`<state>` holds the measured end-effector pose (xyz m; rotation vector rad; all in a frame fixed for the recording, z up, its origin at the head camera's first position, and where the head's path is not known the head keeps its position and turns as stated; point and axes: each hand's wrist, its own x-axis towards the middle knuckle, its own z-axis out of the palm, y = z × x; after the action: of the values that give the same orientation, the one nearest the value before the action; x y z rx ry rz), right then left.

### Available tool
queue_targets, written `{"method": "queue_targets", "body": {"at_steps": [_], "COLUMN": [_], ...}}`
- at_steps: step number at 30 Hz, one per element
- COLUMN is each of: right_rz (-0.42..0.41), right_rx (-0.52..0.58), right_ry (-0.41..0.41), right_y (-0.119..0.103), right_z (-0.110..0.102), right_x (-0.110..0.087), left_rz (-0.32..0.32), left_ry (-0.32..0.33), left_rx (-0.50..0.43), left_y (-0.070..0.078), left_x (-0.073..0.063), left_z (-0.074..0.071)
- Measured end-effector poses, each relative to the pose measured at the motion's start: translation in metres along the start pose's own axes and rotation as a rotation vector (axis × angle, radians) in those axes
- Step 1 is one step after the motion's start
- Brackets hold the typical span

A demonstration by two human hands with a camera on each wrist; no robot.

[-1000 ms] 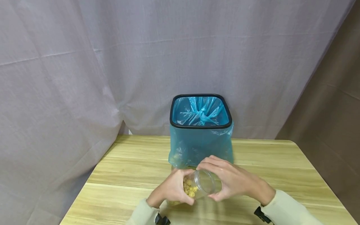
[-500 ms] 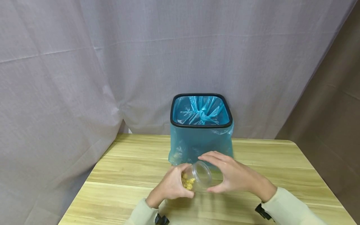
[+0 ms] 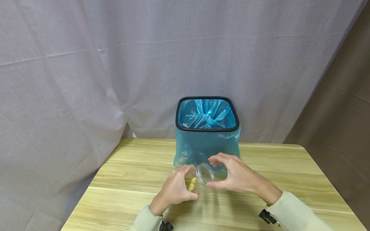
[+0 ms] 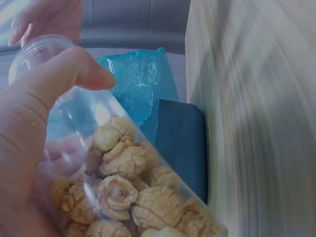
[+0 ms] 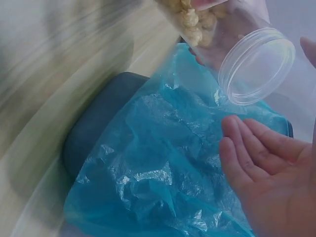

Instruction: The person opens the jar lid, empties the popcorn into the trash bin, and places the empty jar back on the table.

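Above the table (image 3: 138,160), left fingers (image 3: 186,168) clasp a jar (image 3: 199,177).

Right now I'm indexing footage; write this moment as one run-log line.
left hand: grips tilted clear jar; popcorn: inside; right hand: near jar mouth, holding nothing; lined bin: beyond hands

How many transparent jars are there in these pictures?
1: the jar, held tilted in the left hand, near the right hand. Others could be hidden behind the bin.

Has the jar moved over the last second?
Yes: in the head view, the jar has shifted up and slightly left against the bin.
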<state>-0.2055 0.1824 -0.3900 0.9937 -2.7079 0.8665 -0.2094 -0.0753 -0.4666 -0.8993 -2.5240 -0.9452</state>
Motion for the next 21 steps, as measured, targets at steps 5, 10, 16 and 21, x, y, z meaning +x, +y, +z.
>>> {"method": "queue_targets", "body": {"at_steps": [5,10,16,21], "right_rz": [0.049,0.073,0.054,0.028], "right_rx": [0.027,0.053,0.047,0.041], "right_ry": [-0.009,-0.01,-0.012,-0.003], "right_y": [0.002,0.002,0.003,0.004], "right_z": [0.005,0.009,0.013,0.014], "right_x": [0.001,0.0,0.0,-0.001], "left_rz": [0.033,0.046,0.042,0.041], "left_ry": [0.04,0.051,0.044,0.034], "left_rx": [0.095,0.127,0.131,0.13], "left_y": [0.001,0.002,0.003,0.003], "left_x": [0.0,0.001,0.002,0.002], "left_z": [0.001,0.003,0.004,0.005]}}
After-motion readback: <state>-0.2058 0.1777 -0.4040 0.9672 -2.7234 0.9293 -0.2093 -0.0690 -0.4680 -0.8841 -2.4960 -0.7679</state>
